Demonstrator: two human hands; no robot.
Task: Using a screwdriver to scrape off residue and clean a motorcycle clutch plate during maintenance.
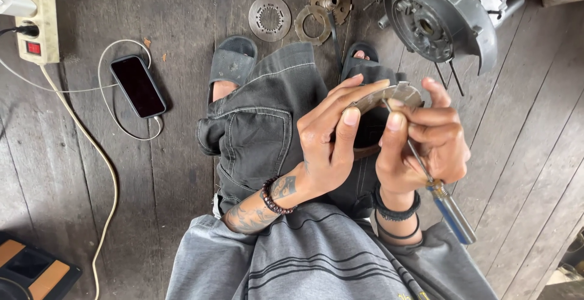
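The left hand (pixel 328 148) pinches a curved metal piece (pixel 380 97) by its left end, above the lap. The right hand (pixel 429 136) grips a screwdriver (pixel 438 190); its shaft runs from the near-right handle up to the piece.

We wear a grey striped shirt (pixel 316 257), dark jeans (pixel 267 124), grey slides (pixel 233 63), bead and band bracelets; forearm tattooed.

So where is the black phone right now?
The black phone lies on the dark wooden floor at upper left, beside the cream power strip, left of the grey sandal.
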